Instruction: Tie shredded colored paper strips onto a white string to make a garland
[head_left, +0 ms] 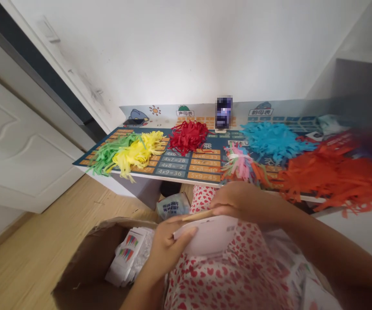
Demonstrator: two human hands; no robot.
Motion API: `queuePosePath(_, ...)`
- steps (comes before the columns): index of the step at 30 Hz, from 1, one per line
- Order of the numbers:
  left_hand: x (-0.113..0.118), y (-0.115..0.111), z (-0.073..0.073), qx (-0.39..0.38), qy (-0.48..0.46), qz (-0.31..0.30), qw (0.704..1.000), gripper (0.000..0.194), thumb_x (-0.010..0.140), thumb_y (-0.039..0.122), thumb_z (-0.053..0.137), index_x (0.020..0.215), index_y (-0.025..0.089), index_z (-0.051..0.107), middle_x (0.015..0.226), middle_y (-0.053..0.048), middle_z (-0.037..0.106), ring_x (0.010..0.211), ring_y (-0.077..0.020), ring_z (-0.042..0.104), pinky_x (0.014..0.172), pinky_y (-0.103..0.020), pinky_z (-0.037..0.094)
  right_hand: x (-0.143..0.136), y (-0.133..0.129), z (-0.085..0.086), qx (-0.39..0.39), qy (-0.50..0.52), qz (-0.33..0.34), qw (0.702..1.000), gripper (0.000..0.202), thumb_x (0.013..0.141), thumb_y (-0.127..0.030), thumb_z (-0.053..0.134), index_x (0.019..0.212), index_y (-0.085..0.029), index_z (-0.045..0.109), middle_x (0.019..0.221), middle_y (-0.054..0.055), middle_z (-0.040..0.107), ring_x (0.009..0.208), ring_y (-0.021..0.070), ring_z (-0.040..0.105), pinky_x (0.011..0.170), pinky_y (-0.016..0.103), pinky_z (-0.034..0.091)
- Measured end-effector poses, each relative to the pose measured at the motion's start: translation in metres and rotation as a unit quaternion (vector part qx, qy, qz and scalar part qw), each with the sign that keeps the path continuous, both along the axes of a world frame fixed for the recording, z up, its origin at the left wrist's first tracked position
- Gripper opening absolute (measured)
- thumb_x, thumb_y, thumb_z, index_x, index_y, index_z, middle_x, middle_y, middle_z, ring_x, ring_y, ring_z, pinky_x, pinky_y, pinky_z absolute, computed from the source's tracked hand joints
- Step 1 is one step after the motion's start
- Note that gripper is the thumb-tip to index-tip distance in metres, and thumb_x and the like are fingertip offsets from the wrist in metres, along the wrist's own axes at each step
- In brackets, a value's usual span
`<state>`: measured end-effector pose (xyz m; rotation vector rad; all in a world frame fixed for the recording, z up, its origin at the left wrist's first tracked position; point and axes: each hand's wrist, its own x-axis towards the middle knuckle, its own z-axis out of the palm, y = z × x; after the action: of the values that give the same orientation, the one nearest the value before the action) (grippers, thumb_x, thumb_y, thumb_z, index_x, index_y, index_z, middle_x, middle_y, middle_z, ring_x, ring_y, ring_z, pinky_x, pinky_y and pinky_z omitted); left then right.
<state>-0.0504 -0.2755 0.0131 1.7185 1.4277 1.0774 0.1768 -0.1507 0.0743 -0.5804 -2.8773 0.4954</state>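
Above the lap, my left hand (171,241) is closed on a flat white packet (210,234), thumb on its near face. Small dark print shows at the packet's right end. A thin tan strip (198,215) runs along its upper edge from my left fingers to my right hand (234,200). My right hand is closed in a pinch at the strip's right end, its fingertips partly hidden. Just beyond that hand, a multicoloured bundle of paper strips (239,161), bound with a pale band, lies at the table's front edge.
On the printed table (173,165) lie green (103,157), yellow (139,153), red (189,137), blue (271,140) and orange (331,172) strips. A pixelated device (223,113) stands at the back. The cardboard box (85,254) at left holds printed white packets (129,254). Packaging (305,275) lies at right.
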Motion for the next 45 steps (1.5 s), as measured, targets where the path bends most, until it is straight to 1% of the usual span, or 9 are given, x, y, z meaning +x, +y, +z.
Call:
queuePosePath(6, -0.018, -0.004, -0.011, 0.014, -0.021, 0.03, 0.999, 0.019, 0.085, 0.033, 0.065, 0.09, 0.023, 0.081, 0.096, -0.005, 0.079, 0.084, -0.0253, 0.072, 0.079, -0.032, 0.056, 0.047, 0.003, -0.023, -0.126, 0.131, -0.077, 0.98, 0.042, 0.084, -0.043, 0.069, 0.118, -0.019, 0.062, 0.116, 0.01, 0.067, 0.103, 0.0222, 0.063, 0.085, 0.03, 0.047)
queuePosePath(12, -0.023, 0.002, -0.016, 0.04, 0.008, 0.021, 0.999, 0.025, 0.086, 0.037, 0.063, 0.092, 0.021, 0.08, 0.119, -0.009, 0.072, 0.103, -0.0284, 0.07, 0.091, -0.034, 0.055, 0.049, -0.006, -0.046, -0.21, 0.258, -0.162, 0.929, 0.044, 0.095, -0.05, 0.049, 0.068, -0.016, 0.059, 0.061, 0.0, 0.054, 0.054, 0.0109, 0.046, 0.051, 0.022, 0.033)
queuePosePath(16, -0.017, 0.003, -0.019, 0.061, 0.048, 0.018, 0.997, 0.025, 0.088, 0.034, 0.061, 0.1, 0.022, 0.079, 0.124, -0.008, 0.07, 0.108, -0.0268, 0.068, 0.094, -0.032, 0.054, 0.04, -0.015, -0.055, -0.27, 0.3, -0.263, 0.876, 0.054, 0.092, -0.059, 0.046, 0.057, -0.018, 0.041, 0.055, -0.004, 0.035, 0.05, 0.0088, 0.032, 0.046, 0.022, 0.021)
queuePosePath(21, -0.004, 0.002, -0.016, 0.092, 0.059, 0.02, 0.994, 0.024, 0.089, 0.032, 0.061, 0.101, 0.023, 0.079, 0.121, -0.009, 0.07, 0.103, -0.0244, 0.07, 0.09, -0.031, 0.056, 0.031, -0.03, -0.071, -0.218, 0.363, -0.344, 0.838, 0.053, 0.092, -0.056, 0.043, 0.057, -0.021, 0.024, 0.056, -0.004, 0.025, 0.051, 0.0084, 0.024, 0.048, 0.024, 0.018)
queuePosePath(27, 0.002, 0.003, -0.013, 0.114, 0.049, -0.015, 0.992, 0.019, 0.087, 0.023, 0.063, 0.096, 0.024, 0.079, 0.095, -0.006, 0.076, 0.084, -0.0177, 0.073, 0.075, -0.023, 0.058, 0.038, -0.041, -0.078, -0.168, 0.373, -0.383, 0.828, 0.051, 0.091, -0.052, 0.048, 0.054, -0.02, 0.034, 0.052, -0.003, 0.036, 0.049, 0.0106, 0.036, 0.047, 0.023, 0.029)
queuePosePath(30, 0.001, 0.002, -0.013, 0.107, 0.024, -0.025, 0.994, 0.017, 0.086, 0.02, 0.063, 0.092, 0.023, 0.079, 0.091, -0.004, 0.077, 0.081, -0.0162, 0.073, 0.074, -0.022, 0.057, 0.048, -0.039, -0.076, -0.164, 0.382, -0.329, 0.848, 0.028, 0.081, -0.048, 0.066, 0.079, -0.021, 0.062, 0.08, 0.003, 0.064, 0.073, 0.0176, 0.06, 0.066, 0.026, 0.048)
queuePosePath(33, 0.0, 0.001, -0.015, 0.109, -0.014, -0.032, 0.993, 0.019, 0.087, 0.019, 0.063, 0.098, 0.023, 0.077, 0.099, -0.005, 0.076, 0.091, -0.0183, 0.072, 0.083, -0.026, 0.056, 0.055, -0.035, -0.073, -0.174, 0.363, -0.316, 0.859, 0.021, 0.076, -0.037, 0.074, 0.09, -0.022, 0.068, 0.085, 0.002, 0.068, 0.076, 0.0178, 0.064, 0.07, 0.027, 0.05)
queuePosePath(42, 0.006, -0.001, -0.022, 0.139, -0.041, -0.022, 0.989, 0.014, 0.086, 0.022, 0.066, 0.095, 0.023, 0.077, 0.113, -0.008, 0.07, 0.097, -0.0198, 0.068, 0.087, -0.031, 0.055, 0.038, -0.056, -0.079, -0.28, 0.443, -0.42, 0.741, 0.023, 0.076, -0.037, 0.073, 0.072, -0.019, 0.061, 0.059, -0.003, 0.056, 0.049, 0.0099, 0.048, 0.045, 0.02, 0.038)
queuePosePath(45, 0.006, -0.002, -0.021, 0.127, -0.028, -0.011, 0.992, 0.015, 0.085, 0.021, 0.066, 0.096, 0.022, 0.077, 0.095, -0.006, 0.073, 0.084, -0.0166, 0.07, 0.077, -0.025, 0.056, 0.039, -0.055, -0.086, -0.248, 0.431, -0.422, 0.758, 0.023, 0.079, -0.039, 0.07, 0.073, -0.019, 0.061, 0.061, -0.002, 0.059, 0.051, 0.012, 0.052, 0.048, 0.023, 0.043)
